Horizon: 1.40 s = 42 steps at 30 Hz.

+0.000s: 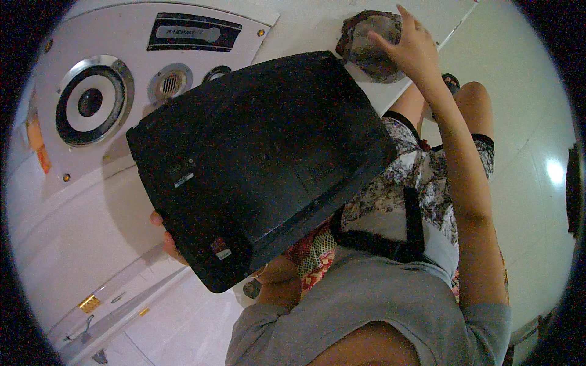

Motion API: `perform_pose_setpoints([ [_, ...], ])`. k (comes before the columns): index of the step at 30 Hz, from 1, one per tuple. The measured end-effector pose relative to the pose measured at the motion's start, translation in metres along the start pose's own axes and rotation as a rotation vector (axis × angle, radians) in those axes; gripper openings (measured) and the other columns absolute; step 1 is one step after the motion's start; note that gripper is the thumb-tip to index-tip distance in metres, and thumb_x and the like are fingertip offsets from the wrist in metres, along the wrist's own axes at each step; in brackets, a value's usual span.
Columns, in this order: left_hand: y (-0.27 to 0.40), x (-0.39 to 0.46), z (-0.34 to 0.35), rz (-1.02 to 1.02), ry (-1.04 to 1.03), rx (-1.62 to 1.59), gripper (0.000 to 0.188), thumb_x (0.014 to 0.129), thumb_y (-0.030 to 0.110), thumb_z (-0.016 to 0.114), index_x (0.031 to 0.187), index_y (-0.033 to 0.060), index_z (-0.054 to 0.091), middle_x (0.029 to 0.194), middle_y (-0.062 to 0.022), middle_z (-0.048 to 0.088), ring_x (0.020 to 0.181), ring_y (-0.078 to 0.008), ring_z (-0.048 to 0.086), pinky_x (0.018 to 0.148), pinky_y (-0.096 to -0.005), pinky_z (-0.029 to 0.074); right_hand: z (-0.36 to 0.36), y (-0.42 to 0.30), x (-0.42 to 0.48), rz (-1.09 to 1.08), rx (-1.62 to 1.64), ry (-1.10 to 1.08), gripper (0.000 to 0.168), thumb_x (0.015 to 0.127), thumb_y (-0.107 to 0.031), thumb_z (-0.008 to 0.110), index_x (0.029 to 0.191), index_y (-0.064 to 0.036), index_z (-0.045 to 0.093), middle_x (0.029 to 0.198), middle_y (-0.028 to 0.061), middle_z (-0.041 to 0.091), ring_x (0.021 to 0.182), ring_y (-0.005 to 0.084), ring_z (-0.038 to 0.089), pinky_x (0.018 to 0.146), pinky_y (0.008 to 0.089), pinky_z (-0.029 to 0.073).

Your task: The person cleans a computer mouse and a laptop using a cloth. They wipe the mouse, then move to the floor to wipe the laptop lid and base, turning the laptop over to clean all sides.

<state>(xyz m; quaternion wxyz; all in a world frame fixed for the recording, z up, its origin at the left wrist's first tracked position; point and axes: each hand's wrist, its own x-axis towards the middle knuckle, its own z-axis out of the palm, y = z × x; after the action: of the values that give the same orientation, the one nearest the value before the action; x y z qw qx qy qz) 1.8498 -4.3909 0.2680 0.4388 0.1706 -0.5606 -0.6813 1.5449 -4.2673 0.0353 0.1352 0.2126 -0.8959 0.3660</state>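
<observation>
A large black case-like device (265, 160), possibly a laptop, is tilted across the middle of the view, with small stickers near its left and lower corners. My left hand (174, 247) grips it from below; only some fingertips show at its left edge, and the rest of the hand is hidden behind it. My right hand (414, 52) is raised at the upper right with thumb and fingers spread, holding nothing. A crumpled grey-brown cloth or pouch (373, 50) lies on the white surface just beside and below that hand; whether they touch is unclear.
A white panel with round speakers (91, 103) and a dark nameplate (194, 33) lies at the upper left. The white surface (302, 27) has gold-coloured hinges (89, 303) along its lower left part. My legs (474, 107) and a pale floor (522, 183) are at the right.
</observation>
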Motion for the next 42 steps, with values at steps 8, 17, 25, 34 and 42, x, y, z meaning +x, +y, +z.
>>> perform_pose_setpoints([
  [8,-0.011,0.002,-0.003,-0.016,0.000,-0.001,0.052,0.085,0.036,0.045,0.126,0.0053,0.039,0.128,-0.0185,0.043,0.114,-0.0294,0.046,0.097,-0.0408,0.038,0.017,0.008,-0.021,0.091,0.206,-0.250,0.084,0.074,-0.049,0.070,0.139,-0.008,0.035,0.115,0.0278,0.055,0.102,0.0437,0.057,0.089,0.0459,0.046],
  [17,-0.013,0.005,-0.003,-0.023,-0.014,-0.012,0.052,0.085,0.036,0.045,0.127,0.0057,0.038,0.129,-0.0185,0.043,0.115,-0.0297,0.046,0.098,-0.0411,0.038,0.020,0.000,-0.029,0.667,0.969,-0.386,0.069,0.078,-0.032,0.067,0.136,-0.010,0.038,0.116,0.0176,0.054,0.107,0.0287,0.056,0.090,0.0377,0.046],
  [25,0.004,-0.004,-0.007,0.000,0.011,0.014,0.053,0.086,0.036,0.045,0.128,0.0060,0.037,0.130,-0.0185,0.042,0.116,-0.0299,0.046,0.098,-0.0413,0.037,-0.030,-0.006,-0.034,0.907,1.339,-0.383,0.032,0.087,-0.033,0.055,0.109,-0.009,0.054,0.103,0.0056,0.057,0.099,0.0181,0.056,0.082,0.0318,0.048],
  [34,-0.014,0.005,-0.011,-0.040,-0.015,-0.015,0.054,0.086,0.036,0.045,0.130,0.0064,0.036,0.131,-0.0185,0.042,0.117,-0.0302,0.045,0.099,-0.0416,0.037,-0.032,0.031,-0.059,0.797,1.109,-0.399,0.051,0.085,-0.021,0.057,0.132,-0.006,0.045,0.122,0.0114,0.054,0.110,0.0212,0.054,0.089,0.0318,0.047],
  [42,-0.013,0.004,-0.012,-0.044,-0.015,-0.011,0.054,0.086,0.036,0.045,0.131,0.0068,0.035,0.131,-0.0185,0.041,0.117,-0.0304,0.045,0.100,-0.0419,0.036,-0.046,0.005,-0.073,0.683,1.115,-0.515,0.054,0.083,-0.021,0.059,0.133,-0.008,0.045,0.113,0.0116,0.058,0.098,0.0197,0.058,0.083,0.0302,0.048],
])
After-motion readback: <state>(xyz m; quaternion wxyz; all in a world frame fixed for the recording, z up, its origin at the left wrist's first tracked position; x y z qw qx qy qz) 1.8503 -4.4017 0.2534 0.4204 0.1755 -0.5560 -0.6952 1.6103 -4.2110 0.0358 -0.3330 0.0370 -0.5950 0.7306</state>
